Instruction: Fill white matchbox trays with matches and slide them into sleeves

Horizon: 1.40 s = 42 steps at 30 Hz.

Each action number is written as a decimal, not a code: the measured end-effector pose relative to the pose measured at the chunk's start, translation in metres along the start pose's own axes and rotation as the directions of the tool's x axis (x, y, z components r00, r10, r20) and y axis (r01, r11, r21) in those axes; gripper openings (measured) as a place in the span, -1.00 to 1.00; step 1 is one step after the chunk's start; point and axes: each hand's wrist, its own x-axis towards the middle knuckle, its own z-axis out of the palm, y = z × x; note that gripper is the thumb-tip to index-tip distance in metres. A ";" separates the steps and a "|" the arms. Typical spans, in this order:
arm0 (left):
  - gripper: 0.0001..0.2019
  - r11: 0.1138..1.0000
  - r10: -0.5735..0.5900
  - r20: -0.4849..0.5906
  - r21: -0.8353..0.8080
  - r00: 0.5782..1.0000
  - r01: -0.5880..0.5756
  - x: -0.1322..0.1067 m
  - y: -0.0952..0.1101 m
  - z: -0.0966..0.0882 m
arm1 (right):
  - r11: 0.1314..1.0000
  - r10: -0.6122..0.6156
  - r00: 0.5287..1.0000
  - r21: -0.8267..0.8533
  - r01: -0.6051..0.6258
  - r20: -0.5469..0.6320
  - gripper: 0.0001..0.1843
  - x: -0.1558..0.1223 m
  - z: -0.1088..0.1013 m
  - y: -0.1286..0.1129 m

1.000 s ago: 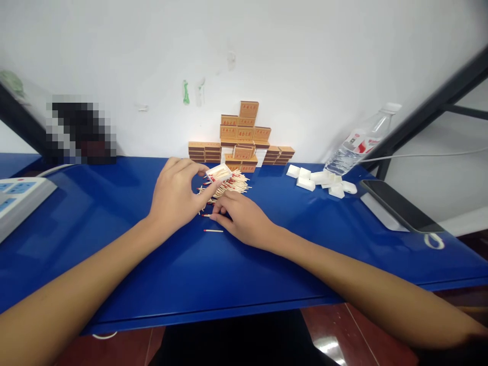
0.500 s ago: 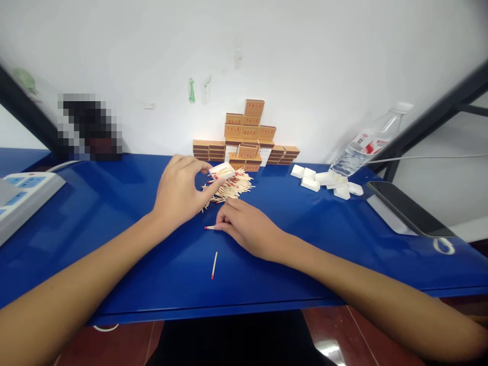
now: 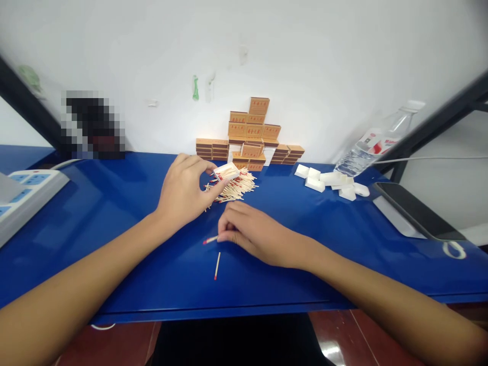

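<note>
My left hand [image 3: 183, 190] holds a small white matchbox tray [image 3: 226, 172] between thumb and fingers, just above a heap of red-tipped matches [image 3: 234, 187] on the blue table [image 3: 114, 229]. My right hand [image 3: 253, 231] lies low on the table nearer to me, its fingertips pinched on a single match [image 3: 209, 239] whose red tip points left. Another loose match [image 3: 217, 265] lies on the table just in front of that hand.
Brown matchboxes [image 3: 249, 134] are stacked against the white wall. Several white empty trays [image 3: 330, 180] lie at the right, beside a tilted plastic bottle [image 3: 375, 145] and a dark phone [image 3: 417, 211]. A power strip [image 3: 23, 195] sits at the far left.
My right hand has drawn back from the match heap toward me with one match pinched. The other loose match slid nearer the table's front edge. My left hand has kept the tray.
</note>
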 end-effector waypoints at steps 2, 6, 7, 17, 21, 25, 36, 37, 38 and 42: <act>-0.74 1.000 0.007 0.002 0.003 1.000 -0.007 0.000 0.000 0.000 | 0.995 -0.097 0.992 0.037 0.095 0.077 -0.86 -0.002 0.000 -0.003; -0.72 1.000 0.009 -0.007 0.001 1.000 -0.009 0.000 -0.001 0.000 | 0.984 -0.179 0.968 0.050 0.173 0.176 -0.87 -0.005 0.004 -0.001; -0.71 1.000 0.007 -0.008 0.000 1.000 -0.007 0.000 -0.001 0.000 | 0.985 -0.171 0.969 0.055 0.164 0.181 -0.89 -0.005 0.005 0.001; -0.72 1.000 0.011 0.003 0.001 1.000 -0.011 0.001 -0.001 0.001 | 0.973 -0.157 0.970 -0.137 0.185 0.188 -0.77 -0.006 0.012 0.000; -0.68 0.998 0.054 0.033 -0.016 0.998 -0.054 0.000 -0.003 0.002 | 0.938 -0.134 0.971 -0.292 0.189 0.199 -0.69 -0.011 0.015 -0.002; -0.71 0.995 0.094 0.072 -0.043 0.993 -0.091 -0.002 -0.005 0.004 | 0.951 -0.061 0.983 -0.288 0.111 0.176 -0.75 -0.015 0.007 -0.001; -0.72 0.945 0.288 0.264 -0.234 0.921 -0.229 -0.006 0.007 0.004 | 0.979 -0.002 0.954 -0.194 -0.058 -0.299 -0.89 -0.010 -0.034 0.042; -0.73 0.939 0.297 0.270 -0.256 0.916 -0.229 -0.007 0.010 0.004 | 0.975 0.003 0.963 -0.213 -0.062 -0.269 -0.89 -0.011 -0.034 0.045; -0.75 0.934 0.304 0.270 -0.273 0.914 -0.230 -0.008 0.012 0.004 | 0.973 0.011 0.973 -0.222 -0.063 -0.229 -0.90 -0.011 -0.034 0.046; -0.75 0.929 0.309 0.262 -0.287 0.914 -0.232 -0.009 0.013 0.003 | 0.987 0.020 0.984 -0.151 -0.047 -0.176 -0.91 -0.012 -0.033 0.046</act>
